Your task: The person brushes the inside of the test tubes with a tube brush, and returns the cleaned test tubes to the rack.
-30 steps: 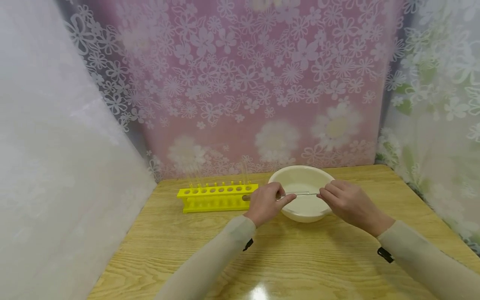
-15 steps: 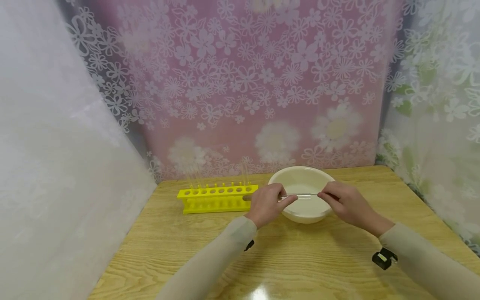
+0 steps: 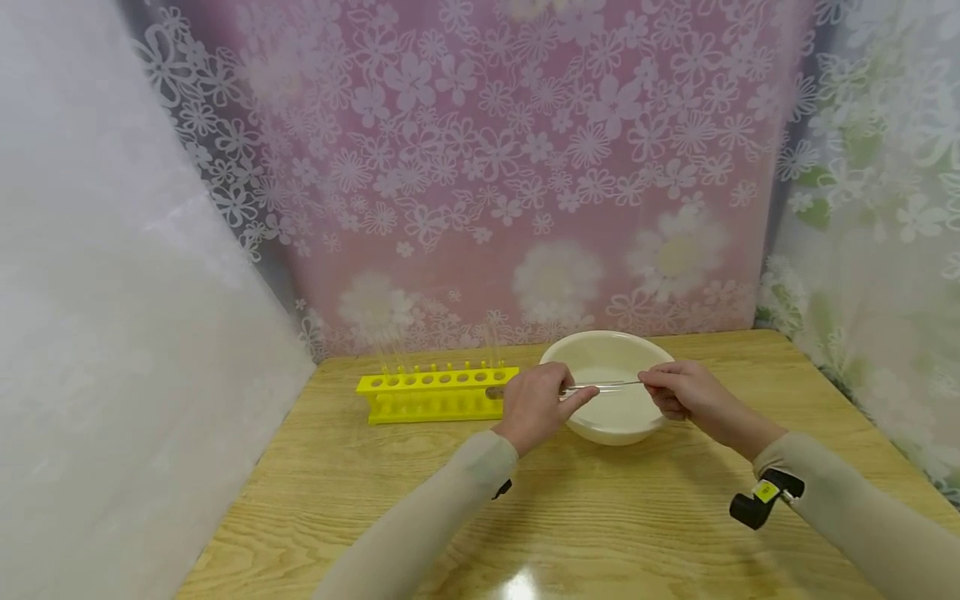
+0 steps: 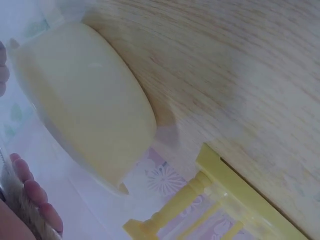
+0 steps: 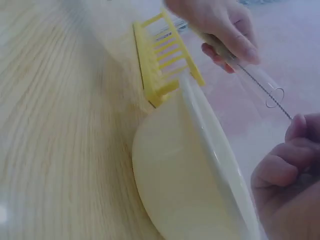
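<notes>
Above the cream basin [image 3: 615, 429], my left hand [image 3: 534, 402] grips a clear glass test tube [image 5: 267, 86], held roughly level with its mouth toward the right. A test tube brush [image 5: 256, 80] runs into that mouth; its bristles lie inside the tube within the left hand, partly hidden by the fingers. My right hand [image 3: 693, 395] pinches the end of the brush's twisted wire handle between thumb and index finger, its other fingers curled below. In the left wrist view, fingers [image 4: 37, 192] wrap the tube around the dark bristles.
Just left of the basin stands a yellow test tube rack [image 3: 427, 414], partly behind my left hand. Clear tubes [image 3: 393, 354] stand upright at its left end, with more glass near its right end. Floral curtains [image 3: 480, 167] enclose the wooden table [image 3: 600, 525].
My right hand has rolled over, its wrist camera swinging into fuller view and the lower fingers now showing. It still pinches the brush wire. The left hand keeps its place on the tube.
</notes>
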Action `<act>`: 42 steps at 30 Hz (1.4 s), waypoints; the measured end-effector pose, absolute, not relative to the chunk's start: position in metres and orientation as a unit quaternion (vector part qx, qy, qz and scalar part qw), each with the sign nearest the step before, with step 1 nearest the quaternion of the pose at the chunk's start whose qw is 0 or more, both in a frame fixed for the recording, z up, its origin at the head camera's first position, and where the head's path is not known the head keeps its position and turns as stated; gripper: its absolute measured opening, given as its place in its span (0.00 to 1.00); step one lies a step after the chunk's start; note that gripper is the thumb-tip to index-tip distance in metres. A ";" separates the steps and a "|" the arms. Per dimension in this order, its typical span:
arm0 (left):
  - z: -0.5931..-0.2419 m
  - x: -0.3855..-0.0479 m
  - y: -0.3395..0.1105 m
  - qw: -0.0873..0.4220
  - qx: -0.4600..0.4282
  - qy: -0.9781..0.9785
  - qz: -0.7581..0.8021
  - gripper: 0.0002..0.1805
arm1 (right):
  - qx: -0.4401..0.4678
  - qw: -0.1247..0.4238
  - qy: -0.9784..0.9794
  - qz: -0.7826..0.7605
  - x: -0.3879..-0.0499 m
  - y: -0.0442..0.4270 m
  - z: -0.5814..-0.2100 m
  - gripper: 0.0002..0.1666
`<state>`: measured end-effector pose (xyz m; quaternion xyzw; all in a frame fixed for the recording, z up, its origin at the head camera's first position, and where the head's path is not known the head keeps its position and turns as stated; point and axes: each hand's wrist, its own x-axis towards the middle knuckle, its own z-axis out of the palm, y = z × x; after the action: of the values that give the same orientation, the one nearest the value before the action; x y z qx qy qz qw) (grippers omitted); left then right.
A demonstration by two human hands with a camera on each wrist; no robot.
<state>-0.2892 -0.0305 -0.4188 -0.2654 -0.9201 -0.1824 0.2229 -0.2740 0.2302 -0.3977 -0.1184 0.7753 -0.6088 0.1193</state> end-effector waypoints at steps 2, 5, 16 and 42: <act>-0.419 -0.289 -0.030 0.220 -0.260 -0.923 -0.181 0.23 | -0.109 0.121 0.778 -0.607 -0.273 0.229 -0.397 0.23; -0.420 -0.290 -0.030 0.200 -0.247 -0.929 -0.193 0.25 | -0.144 0.046 0.833 -0.532 -0.270 0.227 -0.400 0.22; -0.420 -0.294 -0.035 0.157 -0.224 -0.934 -0.228 0.25 | -0.401 -0.365 0.829 -0.138 -0.277 0.233 -0.419 0.13; -0.421 -0.291 -0.033 0.188 -0.245 -0.931 -0.195 0.24 | -0.322 -0.101 0.868 -0.364 -0.267 0.234 -0.407 0.09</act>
<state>-0.2912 -0.0328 -0.4210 -0.2450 -0.9309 -0.1954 0.1876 -0.2665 0.2344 -0.4069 -0.3219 0.8682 -0.3639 -0.1008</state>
